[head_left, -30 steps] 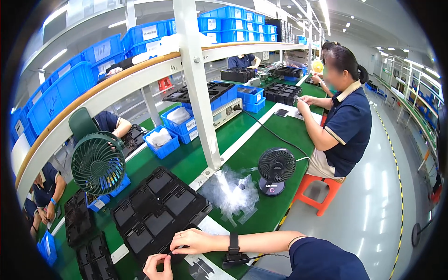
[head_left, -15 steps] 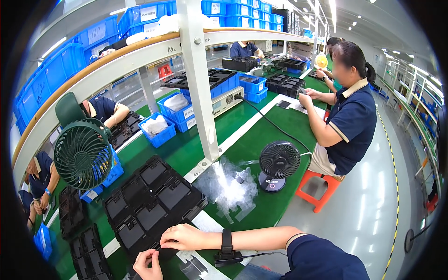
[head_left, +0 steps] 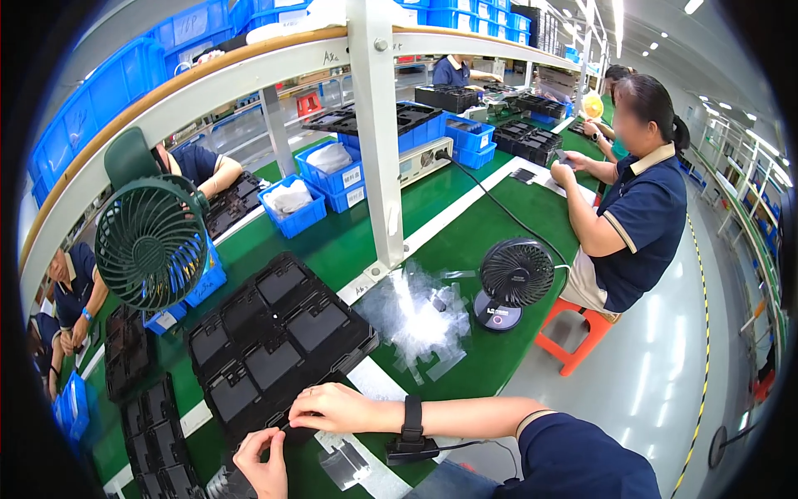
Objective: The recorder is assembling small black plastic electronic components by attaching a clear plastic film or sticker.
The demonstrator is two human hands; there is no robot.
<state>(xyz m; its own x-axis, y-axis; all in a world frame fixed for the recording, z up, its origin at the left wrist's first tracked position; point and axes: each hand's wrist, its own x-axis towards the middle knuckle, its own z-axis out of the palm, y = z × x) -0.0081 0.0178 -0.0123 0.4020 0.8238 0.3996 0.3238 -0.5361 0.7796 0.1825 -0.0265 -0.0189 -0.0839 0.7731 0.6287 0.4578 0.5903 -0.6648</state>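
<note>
At the near edge of the green bench, my left hand [head_left: 262, 461] has its thumb and forefinger pinched together. My right hand [head_left: 332, 408] comes in from the right, fingers bent and closed, its tips close to those of the left. A small dark piece seems to sit between the fingertips, too small and too covered to name. Just beyond the hands lies a large black tray [head_left: 309, 323] with dark flat panels in its compartments. Thin dark strips [head_left: 344, 462] lie on a white sheet beside my right forearm. A black band [head_left: 411, 418] circles my right wrist.
More black trays [head_left: 158, 437] lie to the left. A green fan [head_left: 151, 241] hangs by the shelf; a black desk fan [head_left: 515, 274] stands right of clear tape patches [head_left: 428, 333]. A white post [head_left: 374, 133] rises mid-bench. A co-worker [head_left: 640, 208] sits at the right, hands raised.
The whole view has shifted slightly, so the bench and fans appear farther right. My hands remain close together at the tray's near edge, with only a small change of position.
</note>
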